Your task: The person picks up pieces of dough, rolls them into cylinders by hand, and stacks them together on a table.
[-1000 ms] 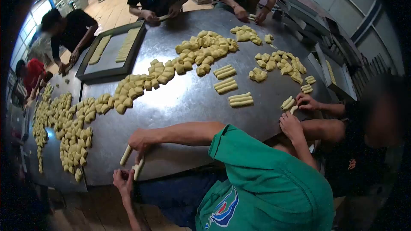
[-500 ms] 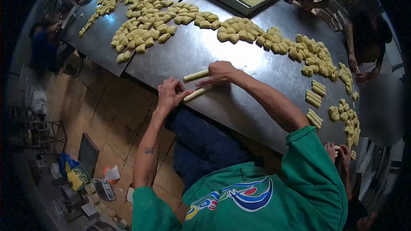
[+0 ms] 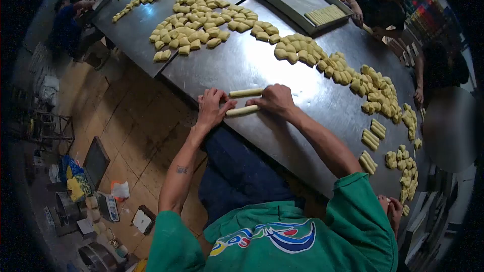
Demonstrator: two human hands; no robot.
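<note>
Two pale dough sticks lie on the metal table near its front edge, one behind the other. My left hand (image 3: pixel 213 107) is at their left ends, its thumb and fingertips bent against the near stick (image 3: pixel 242 111). At their right ends is my right hand (image 3: pixel 276 100), its fingers curled; the far stick (image 3: pixel 246 92) reaches its knuckles and the near one meets its thumb. The undersides of both hands are hidden, so a grip on either stick cannot be made out.
Dough pieces (image 3: pixel 194 27) spread over the metal table (image 3: pixel 212 70) in a long band. A tray (image 3: pixel 307 29) with dough sticks stands at the back. Grouped sticks (image 3: pixel 370 139) lie to the right. Co-workers' hands (image 3: pixel 390 206) are at the table's right side.
The view has shifted and turned somewhat. My hands have moved apart along the near stick, and both sticks now lie more nearly level in the view.
</note>
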